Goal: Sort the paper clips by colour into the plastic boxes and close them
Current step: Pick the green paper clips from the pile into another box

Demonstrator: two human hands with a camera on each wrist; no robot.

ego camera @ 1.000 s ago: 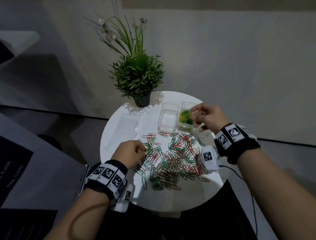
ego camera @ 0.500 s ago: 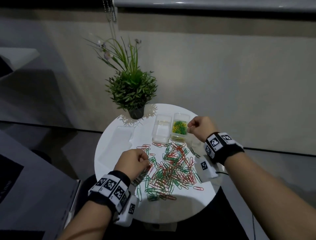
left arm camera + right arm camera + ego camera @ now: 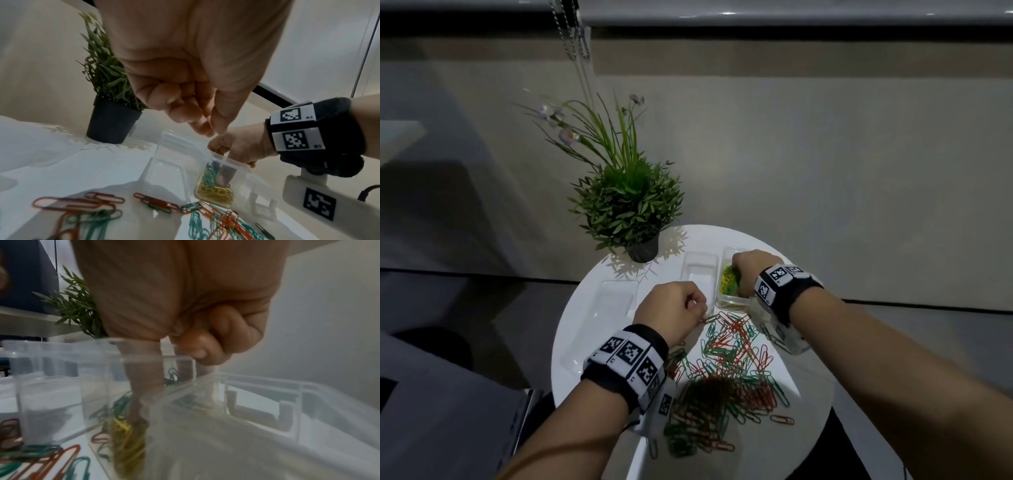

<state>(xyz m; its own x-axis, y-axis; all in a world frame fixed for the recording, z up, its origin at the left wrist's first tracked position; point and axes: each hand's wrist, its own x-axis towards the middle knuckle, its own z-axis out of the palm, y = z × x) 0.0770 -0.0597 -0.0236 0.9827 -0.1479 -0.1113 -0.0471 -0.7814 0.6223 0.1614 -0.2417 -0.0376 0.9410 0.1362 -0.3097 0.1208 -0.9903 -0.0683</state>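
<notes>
right hand (image 3: 751, 270) dropped fingers-first into yellow box (image 3: 729, 301), grip unclear; left hand (image 3: 671, 310) pinches a clip (image 3: 710, 319); red/green pile (image 3: 726, 377) unsorted, boxes open

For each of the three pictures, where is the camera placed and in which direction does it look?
Head: worn on the head, looks forward and down at the round table, paper clips and potted plant; both forearms show.
Left wrist: under the left hand, looks along its curled fingers toward the clear boxes; the right hand shows too.
Right wrist: under the right hand, looks into the box with yellow and green clips, a finger reaching in.
Shared: all views show that box and the plant.
</notes>
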